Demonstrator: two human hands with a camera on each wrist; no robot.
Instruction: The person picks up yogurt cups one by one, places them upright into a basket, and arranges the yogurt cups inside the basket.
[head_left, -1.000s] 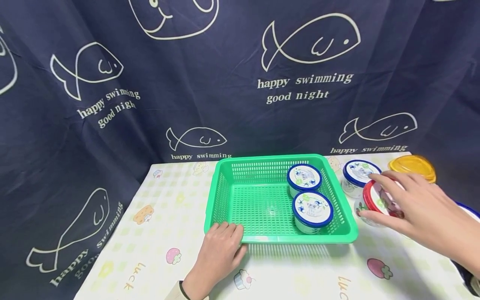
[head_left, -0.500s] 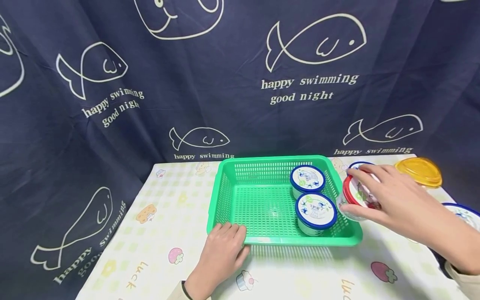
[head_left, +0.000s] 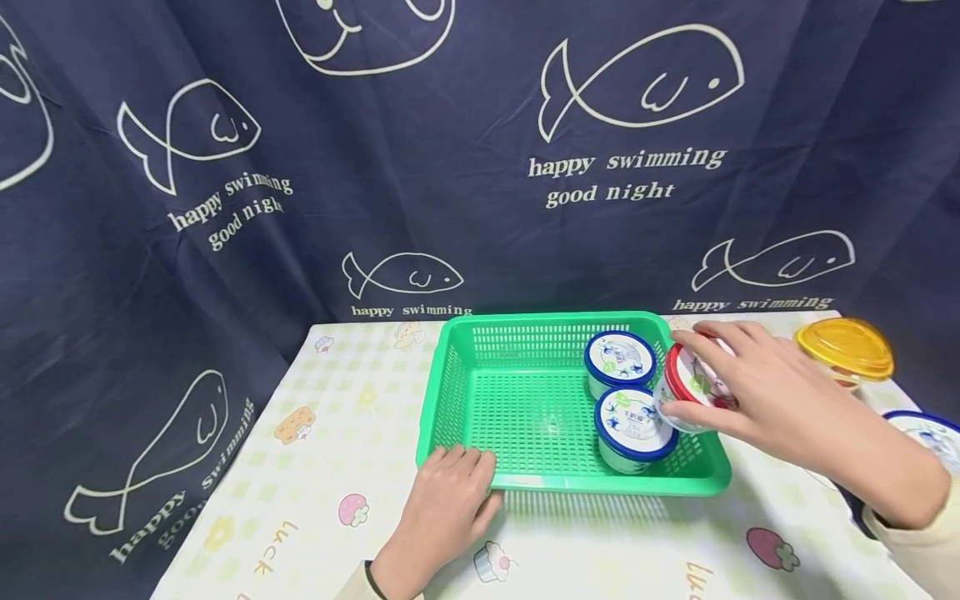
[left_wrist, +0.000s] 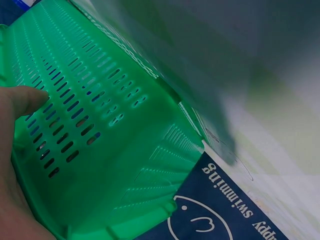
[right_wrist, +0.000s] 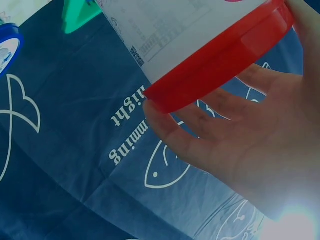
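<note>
My right hand point(head_left: 780, 408) grips a white tub with a red lid point(head_left: 693, 379) by the lid's edge, tilted, over the right rim of a green plastic basket point(head_left: 555, 482). In the right wrist view, fingers spread round the red lid point(right_wrist: 225, 57). Two blue-lidded tubs, a rear one point(head_left: 620, 357) and a front one point(head_left: 636, 421), stand upright inside the basket's right end. At the basket's front left corner, my left hand point(head_left: 450, 492) holds the rim, fingers over it. The left wrist view shows that thumb point(left_wrist: 30, 99) against the outer wall.
Right of the basket stand a container with a yellow lid point(head_left: 846, 348) and another blue-lidded tub point(head_left: 930, 433), partly behind my right forearm. A patterned cloth point(head_left: 300, 500) covers the table. A dark blue curtain point(head_left: 450, 183) hangs behind it.
My right hand has carried the red-lidded tub leftward from the table to the basket's right rim. It now hides the blue-lidded tub outside the basket. My left hand keeps its hold.
</note>
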